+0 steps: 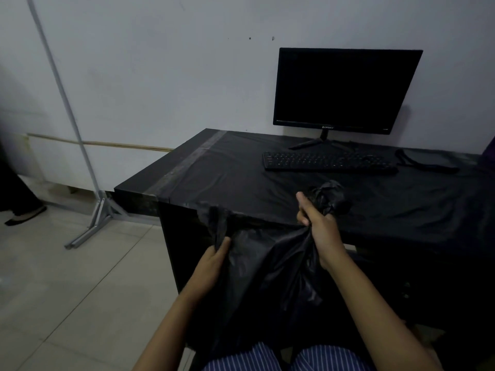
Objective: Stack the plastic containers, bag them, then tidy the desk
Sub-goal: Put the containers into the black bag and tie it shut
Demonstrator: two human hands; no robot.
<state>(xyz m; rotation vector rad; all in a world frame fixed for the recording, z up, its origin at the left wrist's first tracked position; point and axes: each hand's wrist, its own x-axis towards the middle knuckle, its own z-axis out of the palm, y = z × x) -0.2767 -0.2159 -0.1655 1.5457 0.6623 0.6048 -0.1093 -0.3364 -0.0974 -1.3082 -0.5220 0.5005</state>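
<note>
A large black plastic bag (270, 274) hangs in front of the desk's near edge, over my lap. My left hand (213, 259) pinches the bag's left rim, which sticks up above the thumb. My right hand (317, 223) grips the bunched right side of the bag's top, with a crumpled tuft of black plastic (330, 198) poking out above the fist. The bag's inside is too dark to see, and no plastic containers show anywhere.
The desk (241, 167) is covered with black sheeting. A black keyboard (328, 162) and a dark monitor (345, 88) stand at the back, with a black strap-like item (426, 163) to their right. A metal stand (100, 210) rises left of the desk; someone's shoe (25, 216) is at far left.
</note>
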